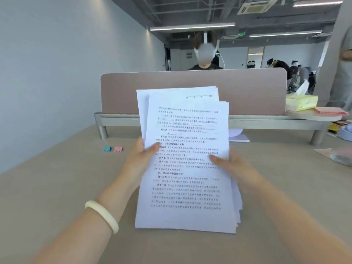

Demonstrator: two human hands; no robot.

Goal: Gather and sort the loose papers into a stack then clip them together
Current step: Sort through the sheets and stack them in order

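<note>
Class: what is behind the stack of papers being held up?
The pink desk divider and its grey rail; a white object peeks out. Whatever the stack covers is hidden.

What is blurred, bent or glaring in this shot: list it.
Head view: print on the papers is soft, and only the bold headings stand out; the binder clips are fuzzy blobs; the ceiling strip lights are blown out; the divider and its rail bow from wide-angle distortion; light on the desk is even.
</note>
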